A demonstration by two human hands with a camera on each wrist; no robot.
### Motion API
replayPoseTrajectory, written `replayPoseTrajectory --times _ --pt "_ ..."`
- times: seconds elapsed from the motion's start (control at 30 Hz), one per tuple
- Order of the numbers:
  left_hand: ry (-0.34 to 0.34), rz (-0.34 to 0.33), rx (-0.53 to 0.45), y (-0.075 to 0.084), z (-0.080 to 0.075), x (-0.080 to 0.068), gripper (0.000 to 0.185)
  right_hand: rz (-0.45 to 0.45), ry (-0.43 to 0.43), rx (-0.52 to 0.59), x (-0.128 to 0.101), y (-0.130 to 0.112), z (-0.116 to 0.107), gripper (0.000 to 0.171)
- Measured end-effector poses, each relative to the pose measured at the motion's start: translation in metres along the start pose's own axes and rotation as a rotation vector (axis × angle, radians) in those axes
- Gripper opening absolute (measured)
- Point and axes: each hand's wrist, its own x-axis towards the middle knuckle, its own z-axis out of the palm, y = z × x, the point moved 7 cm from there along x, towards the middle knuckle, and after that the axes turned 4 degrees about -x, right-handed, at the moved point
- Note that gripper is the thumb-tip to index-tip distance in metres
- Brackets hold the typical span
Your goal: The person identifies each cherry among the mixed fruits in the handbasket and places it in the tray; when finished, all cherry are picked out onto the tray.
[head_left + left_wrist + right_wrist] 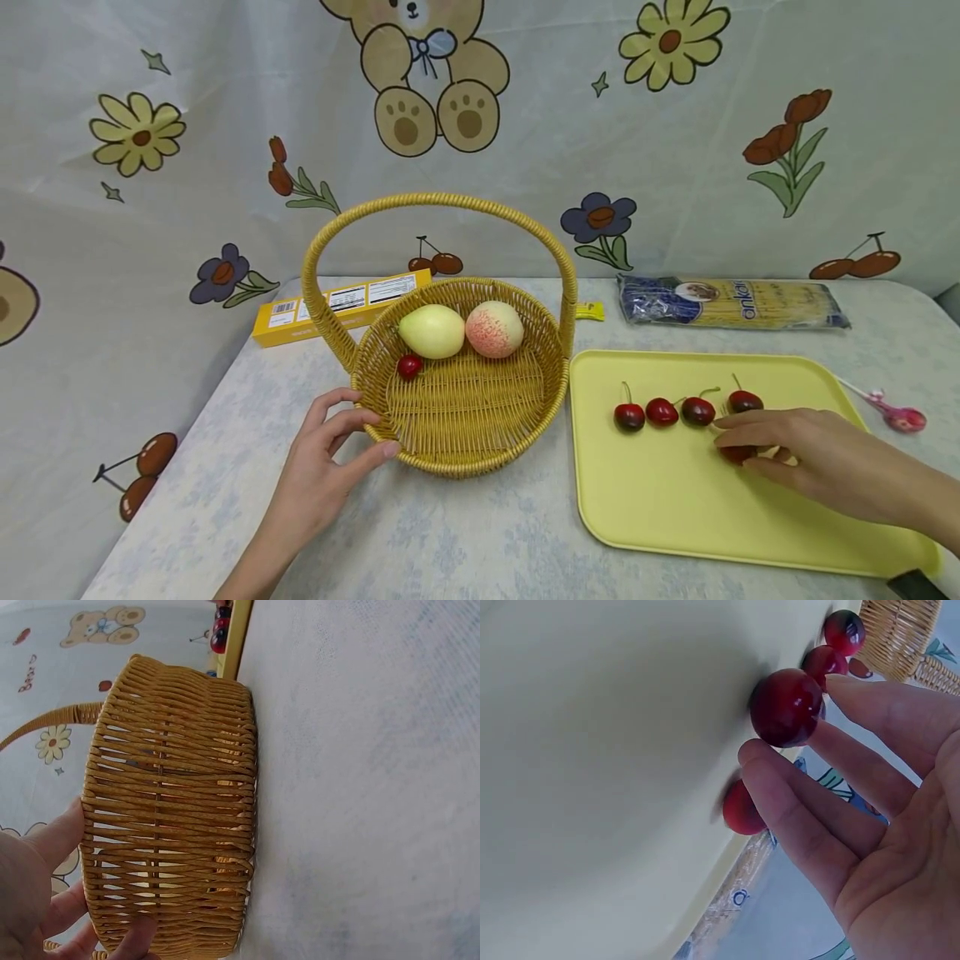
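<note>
My left hand (322, 458) grips the near left rim of a round yellow wicker basket (465, 467) with a tall arched handle. Inside it lie a pale yellow-green pear (432, 332), a pink-speckled peach (495, 330) and one red cherry (409, 367). Over on the yellow tray (645, 508), my right hand (806, 454) pinches a dark red cherry (786, 709) between thumb and fingertips, close over the tray surface. Several more stemmed cherries stand in a row just beyond, among them a dark one (628, 417) at the left end and another (745, 402) by my fingers.
Behind the basket lies a yellow box (341, 307). A small yellow packet (590, 311) and a clear-wrapped pack of spaghetti (735, 303) lie along the back, before a printed curtain (510, 217). A pink-ended item (903, 418) sits right of the tray; a dark object (915, 586) is at its near corner.
</note>
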Motion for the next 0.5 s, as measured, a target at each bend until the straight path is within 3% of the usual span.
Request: replayPoseTrajectory --times 0.27,0.5 --pt "0.002 0.003 0.001 0.000 0.000 0.000 0.029 0.008 0.030 -0.043 -0.001 -0.007 -0.011 0.029" --pt "0.001 0.001 0.008 0.001 0.000 0.000 0.028 -0.062 0.159 -0.121 -0.003 -0.035 -0.030 0.027"
